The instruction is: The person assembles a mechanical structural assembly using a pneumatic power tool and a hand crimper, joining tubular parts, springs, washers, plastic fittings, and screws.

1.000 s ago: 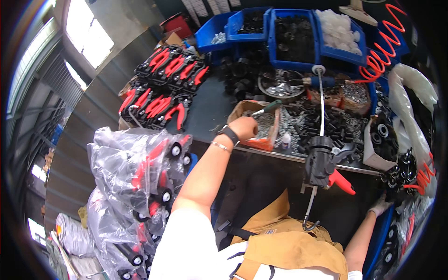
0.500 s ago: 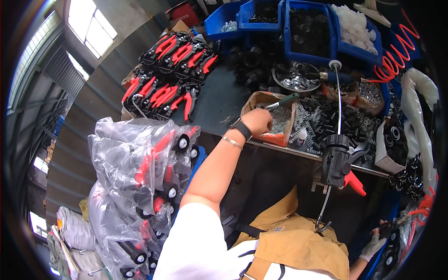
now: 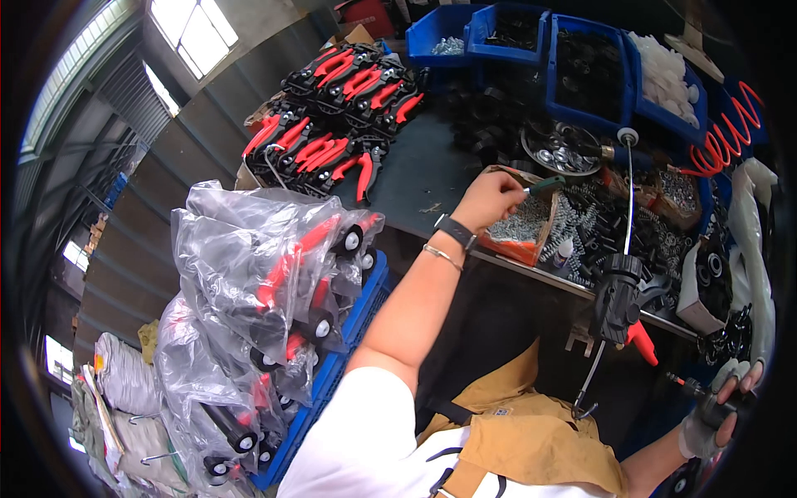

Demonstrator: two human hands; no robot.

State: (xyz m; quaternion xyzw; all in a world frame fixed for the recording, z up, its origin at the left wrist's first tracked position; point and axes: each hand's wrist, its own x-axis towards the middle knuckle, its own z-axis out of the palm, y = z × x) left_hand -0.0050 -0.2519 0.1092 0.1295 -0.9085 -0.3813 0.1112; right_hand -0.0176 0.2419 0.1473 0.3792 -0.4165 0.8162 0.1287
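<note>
My left hand (image 3: 491,199), with a watch and a bracelet on its wrist, reaches over an open carton of small metal springs (image 3: 519,226). Its fingers are pinched together at the metal end of a green-handled tool (image 3: 546,185), whose exact kind I cannot tell. At the lower right my right hand (image 3: 712,413), in a pale glove with bare fingertips, is closed around a dark piece. A thin dark part with an orange-red end (image 3: 687,383) sticks out beside it; what the hand holds is not clear. Between the hands stands a black clamp-like mechanism on a metal rod (image 3: 621,295), with a red handle.
Red-and-black hand tools (image 3: 332,124) lie in rows at the back left. Plastic-wrapped red-and-black parts (image 3: 257,249) stand on a blue crate (image 3: 361,307). Blue bins (image 3: 506,51) line the bench's back. Loose springs, a bowl of metal discs (image 3: 560,149) and a red coiled hose (image 3: 722,141) are to the right.
My left hand has risen from the carton's front to the green-handled tool's metal end. My right hand has come up and further into view. The whole view has shifted a little.
</note>
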